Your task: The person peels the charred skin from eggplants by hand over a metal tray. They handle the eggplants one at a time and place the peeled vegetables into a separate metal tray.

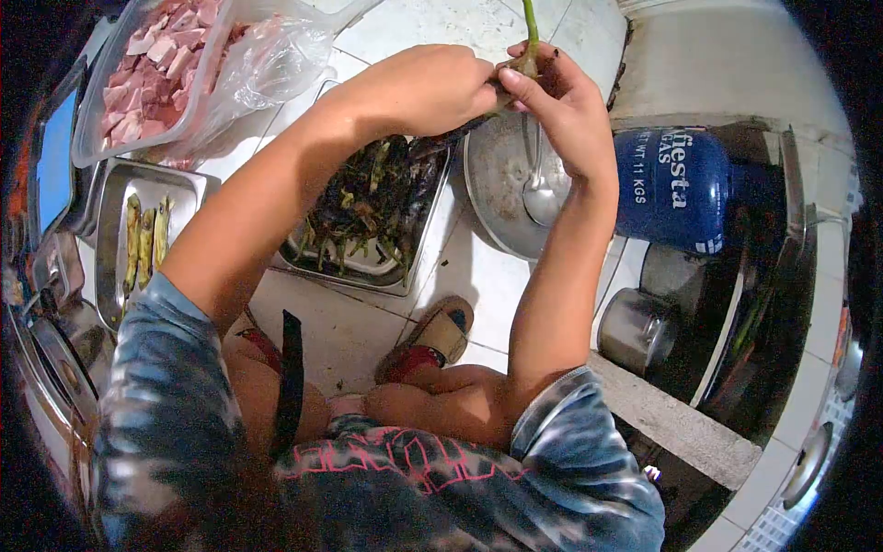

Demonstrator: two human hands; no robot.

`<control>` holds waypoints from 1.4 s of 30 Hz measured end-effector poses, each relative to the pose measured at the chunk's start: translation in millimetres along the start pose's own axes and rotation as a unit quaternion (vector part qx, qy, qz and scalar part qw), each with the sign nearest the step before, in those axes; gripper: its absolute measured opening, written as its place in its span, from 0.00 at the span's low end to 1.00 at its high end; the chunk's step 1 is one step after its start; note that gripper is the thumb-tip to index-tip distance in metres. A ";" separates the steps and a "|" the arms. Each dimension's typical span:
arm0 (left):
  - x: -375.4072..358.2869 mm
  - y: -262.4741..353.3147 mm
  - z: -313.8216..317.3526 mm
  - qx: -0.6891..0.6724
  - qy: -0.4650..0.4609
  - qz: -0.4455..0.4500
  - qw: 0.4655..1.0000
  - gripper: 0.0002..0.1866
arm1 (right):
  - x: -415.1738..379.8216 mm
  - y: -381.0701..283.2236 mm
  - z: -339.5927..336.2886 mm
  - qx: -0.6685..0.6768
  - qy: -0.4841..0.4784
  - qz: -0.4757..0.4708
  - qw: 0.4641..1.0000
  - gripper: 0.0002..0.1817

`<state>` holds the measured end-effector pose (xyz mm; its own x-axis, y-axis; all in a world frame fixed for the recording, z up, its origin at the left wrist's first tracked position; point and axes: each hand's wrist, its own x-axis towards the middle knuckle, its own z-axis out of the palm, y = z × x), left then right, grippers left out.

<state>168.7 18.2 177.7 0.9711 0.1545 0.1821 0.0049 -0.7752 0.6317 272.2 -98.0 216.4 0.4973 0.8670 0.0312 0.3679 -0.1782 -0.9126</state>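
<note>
My right hand point(566, 101) holds a dark eggplant by its top, with the green stem point(531, 28) pointing up between thumb and fingers. Close beside it, my left hand point(451, 87) has its fingers pinched together against the eggplant; what exactly they grip is hidden. Below the hands, a metal tray point(368, 281) holds several charred dark eggplants point(368, 198) with green stems. To its right is a round metal pan point(501, 175) with a metal spoon point(541, 198) in it.
At the left, a metal tray point(189, 189) holds several peeled, yellowish eggplants point(147, 235). A plastic tub point(92, 138) of cut raw meat point(166, 69) stands above it beside a plastic bag point(285, 60). On the right lie a blue gas tank point(671, 189) and a metal pot point(630, 329).
</note>
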 end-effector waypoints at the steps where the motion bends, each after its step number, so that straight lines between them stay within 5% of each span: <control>1: -0.7 0.9 -0.5 0.016 0.019 0.006 1.000 0.14 | 0.3 0.3 0.9 0.008 0.003 0.000 1.000 0.15; 12: -6.4 7.3 15.4 0.046 0.160 0.014 0.986 0.12 | 1.6 5.4 2.3 0.018 0.007 -0.014 1.000 0.15; 27: 0.4 7.3 20.6 -0.052 0.179 -0.057 0.981 0.17 | 3.0 10.1 3.0 -0.004 0.021 -0.037 0.999 0.14; 39: 5.6 4.8 16.8 -0.270 0.014 -0.037 0.962 0.14 | -11.5 6.7 -18.4 0.123 -0.057 -0.014 0.991 0.13; 42: -1.1 9.6 11.6 -0.457 -0.023 -0.131 0.879 0.13 | -13.2 3.1 -19.0 0.132 -0.063 -0.005 0.989 0.14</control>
<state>170.4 3.5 174.9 0.9739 0.2134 -0.0778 0.0569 0.1026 0.9931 281.7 -118.8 220.9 0.3862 0.9224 0.0046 0.1463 -0.0563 -0.9876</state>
